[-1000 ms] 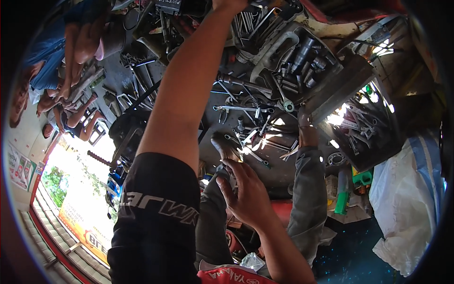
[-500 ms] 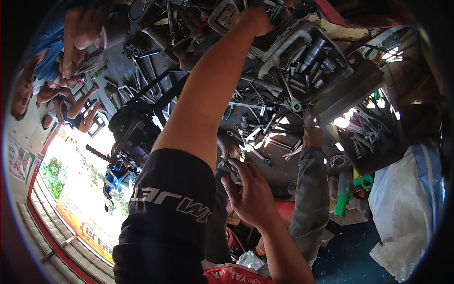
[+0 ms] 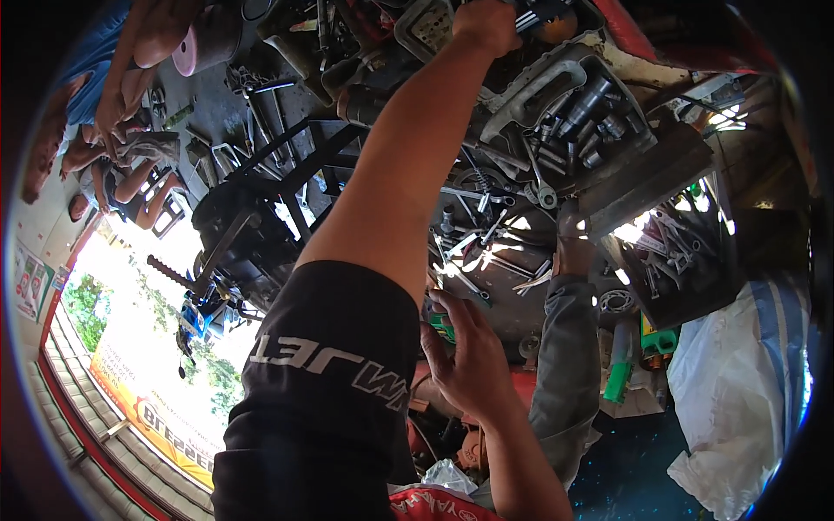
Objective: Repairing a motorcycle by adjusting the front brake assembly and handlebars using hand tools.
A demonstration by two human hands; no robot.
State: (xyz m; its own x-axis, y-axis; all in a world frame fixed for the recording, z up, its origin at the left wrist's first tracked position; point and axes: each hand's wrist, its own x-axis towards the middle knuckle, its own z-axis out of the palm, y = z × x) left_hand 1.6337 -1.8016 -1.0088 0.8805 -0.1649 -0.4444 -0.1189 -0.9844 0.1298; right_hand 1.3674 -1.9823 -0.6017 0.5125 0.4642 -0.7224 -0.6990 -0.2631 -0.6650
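Note:
My left arm reaches far forward to the top edge. My left hand (image 3: 488,28) is closed there among metal tools and parts; its fingers are partly hidden, so what they hold cannot be made out. Shiny metal rods (image 3: 532,17) lie just right of it, and a greasy metal tray (image 3: 426,28) lies to its left. My right hand (image 3: 473,360) hangs near my body with thumb and fingers apart, holding nothing I can see. The left sleeve covers some of its fingertips. Beyond it, several wrenches (image 3: 473,276) lie scattered on the floor.
A tray of sockets (image 3: 647,139) stands ahead right, with a combination wrench (image 3: 545,193) beside it. Further right are a dark box (image 3: 730,282) of wrenches and a white sack (image 3: 717,382). A dark motorcycle frame (image 3: 261,165) stands left. Other people (image 3: 130,165) sit at far left.
My left arm has shifted a little right and further up, with the hand now at the top edge. The right hand has stayed nearly in place. The view has tilted slightly.

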